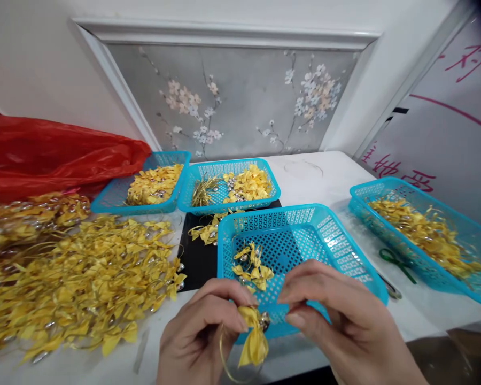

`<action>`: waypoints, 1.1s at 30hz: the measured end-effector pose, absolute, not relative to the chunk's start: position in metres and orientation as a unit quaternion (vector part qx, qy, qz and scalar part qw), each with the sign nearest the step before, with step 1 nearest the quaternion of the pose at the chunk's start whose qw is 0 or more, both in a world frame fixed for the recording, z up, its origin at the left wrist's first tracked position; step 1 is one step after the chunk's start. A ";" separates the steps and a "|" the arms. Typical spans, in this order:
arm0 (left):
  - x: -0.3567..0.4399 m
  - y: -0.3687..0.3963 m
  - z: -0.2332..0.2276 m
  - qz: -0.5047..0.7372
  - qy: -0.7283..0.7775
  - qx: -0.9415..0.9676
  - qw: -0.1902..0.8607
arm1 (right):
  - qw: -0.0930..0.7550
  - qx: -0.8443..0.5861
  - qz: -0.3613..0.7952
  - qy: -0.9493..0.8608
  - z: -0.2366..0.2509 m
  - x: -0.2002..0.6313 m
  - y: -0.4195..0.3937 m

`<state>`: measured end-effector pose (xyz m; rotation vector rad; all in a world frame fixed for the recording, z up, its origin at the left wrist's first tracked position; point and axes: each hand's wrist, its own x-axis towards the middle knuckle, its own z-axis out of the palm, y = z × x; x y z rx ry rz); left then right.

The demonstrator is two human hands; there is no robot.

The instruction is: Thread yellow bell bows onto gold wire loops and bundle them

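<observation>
My left hand [208, 326] pinches a yellow ribbon bow [255, 339] between thumb and fingertips. A small silver bell [264, 321] sits at the bow's middle, and a loop of gold cord hangs below. Close to the bell's right side, my right hand [336, 315] has thumb and forefinger drawn together; whatever may be between them is too small to make out. Both hands are over the near edge of a blue plastic basket [324, 214]. Inside it, toward the left, lie several more yellow bows with bells [256, 270].
A large heap of yellow bows [100, 278] covers the table's left side, beside a red plastic bag [56, 155]. Blue baskets holding bows stand at the back left [180, 158], back middle [274, 184] and right [355, 195]. Green-handled scissors [396, 262] lie near the right basket.
</observation>
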<state>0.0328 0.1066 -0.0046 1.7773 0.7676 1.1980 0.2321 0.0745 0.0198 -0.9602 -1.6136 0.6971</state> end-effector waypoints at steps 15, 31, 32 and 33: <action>0.036 0.105 -0.002 0.492 0.290 0.672 0.471 | 0.497 -0.397 0.300 -0.711 0.015 0.220 0.074; 0.031 0.099 -0.005 0.448 0.311 0.726 0.419 | 0.498 -0.399 0.319 -0.701 0.007 0.214 0.073; 0.030 0.099 -0.006 0.462 0.299 0.730 0.405 | 0.500 -0.399 0.316 -0.701 0.007 0.214 0.073; 0.029 0.100 -0.007 0.474 0.288 0.735 0.389 | 0.501 -0.397 0.310 -0.703 0.008 0.214 0.073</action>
